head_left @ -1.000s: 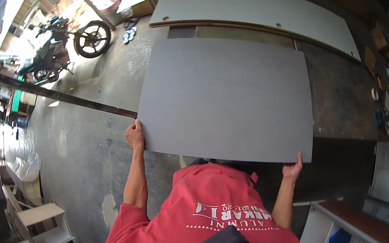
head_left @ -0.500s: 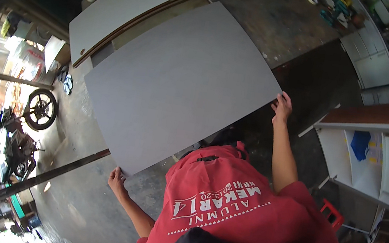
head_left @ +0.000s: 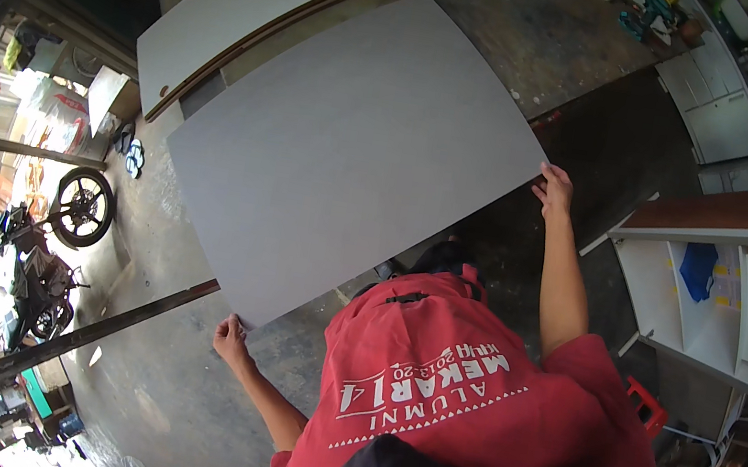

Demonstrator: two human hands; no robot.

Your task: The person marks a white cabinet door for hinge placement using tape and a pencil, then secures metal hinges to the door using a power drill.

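Note:
A large flat grey panel (head_left: 357, 154) stretches out in front of me, its near edge running between my two hands. At its near left corner my left hand (head_left: 231, 338) is closed, pinching the edge. My right hand (head_left: 552, 193) grips the right corner, thumb and fingers on the edge. Both arms reach forward from the sleeves of my red shirt. What bears the panel from below is hidden by the panel itself.
Beyond the panel lies a long pale board (head_left: 261, 19) with a brown edge. A white open cabinet (head_left: 697, 306) stands at right. At left are a motorcycle (head_left: 48, 281) and slippers (head_left: 134, 157). A dark beam (head_left: 109, 324) crosses the floor. Tools (head_left: 653, 19) lie far right.
The panel and both my hands have shifted slightly up and away in the picture, the right hand also a little rightward. Both hands keep their hold on the corners.

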